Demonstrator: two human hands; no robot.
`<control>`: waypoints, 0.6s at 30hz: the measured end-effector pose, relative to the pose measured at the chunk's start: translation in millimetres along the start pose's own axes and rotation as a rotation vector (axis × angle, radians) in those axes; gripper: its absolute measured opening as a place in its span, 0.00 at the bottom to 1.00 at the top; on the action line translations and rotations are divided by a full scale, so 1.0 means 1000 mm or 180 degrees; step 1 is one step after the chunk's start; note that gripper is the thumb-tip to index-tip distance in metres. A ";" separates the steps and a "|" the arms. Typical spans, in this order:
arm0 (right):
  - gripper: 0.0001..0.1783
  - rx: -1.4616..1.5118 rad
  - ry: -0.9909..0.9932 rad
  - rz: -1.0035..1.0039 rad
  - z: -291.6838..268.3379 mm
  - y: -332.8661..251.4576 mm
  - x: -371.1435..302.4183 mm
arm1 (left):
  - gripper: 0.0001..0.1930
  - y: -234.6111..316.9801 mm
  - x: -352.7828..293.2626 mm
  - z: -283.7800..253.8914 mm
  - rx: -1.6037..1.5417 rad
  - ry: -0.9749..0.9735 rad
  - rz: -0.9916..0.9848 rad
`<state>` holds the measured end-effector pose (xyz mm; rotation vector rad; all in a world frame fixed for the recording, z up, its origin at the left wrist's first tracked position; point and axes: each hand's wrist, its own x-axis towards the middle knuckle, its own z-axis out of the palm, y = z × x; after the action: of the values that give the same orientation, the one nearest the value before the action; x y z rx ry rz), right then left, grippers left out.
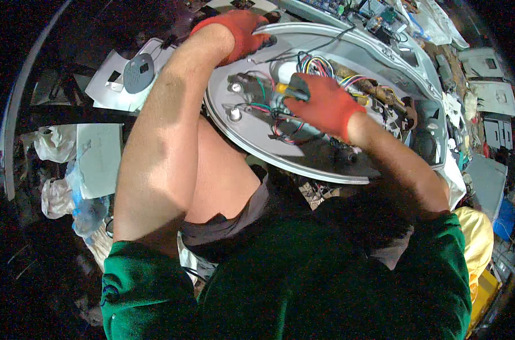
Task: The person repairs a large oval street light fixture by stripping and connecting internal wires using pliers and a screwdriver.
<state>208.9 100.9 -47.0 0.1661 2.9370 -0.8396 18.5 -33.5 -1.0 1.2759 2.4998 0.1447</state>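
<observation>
A large grey oval housing [296,162] with a raised rim tilts in front of me, above my legs. My left hand [234,37], in a red glove with dark fingertips, is closed round its far left rim. Inside the housing, my gloved right hand [324,102] is closed on a yellow-handled tool [282,88]; the fingers cover most of it, so its kind cannot be told. Coloured wires [319,65] loop beyond this hand, and more run beneath it. Two round white-metal posts, one of them a lower post [234,114], stand at the housing's left side.
On the left, a grey rounded device [139,73] lies on white sheets. Below it sit a pale flat panel [100,160] and crumpled plastic bags [56,198]. Circuit boards [376,11] and cables crowd the far side. A yellow cloth or bag [475,238] is beside my right arm.
</observation>
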 end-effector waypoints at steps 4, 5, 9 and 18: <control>0.30 0.0704 0.0132 0.0485 -0.007 -0.002 0.004 | 0.23 -0.003 0.002 0.004 -0.0032 0.0155 0.0016; 0.29 0.0317 -0.0119 0.0398 0.001 -0.004 0.003 | 0.23 0.000 0.003 0.005 0.0020 0.0221 0.0109; 0.29 -0.0165 -0.0521 0.0071 -0.007 -0.014 0.012 | 0.23 -0.017 0.014 0.010 0.0021 0.0178 0.0260; 0.29 0.0139 -0.0291 0.0116 -0.011 -0.005 0.013 | 0.24 -0.017 0.005 0.017 0.0230 0.0453 0.0225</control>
<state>194.6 103.5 -36.8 0.1785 2.8239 -0.8820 8.4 -40.0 -21.8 1.4303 2.6015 0.1689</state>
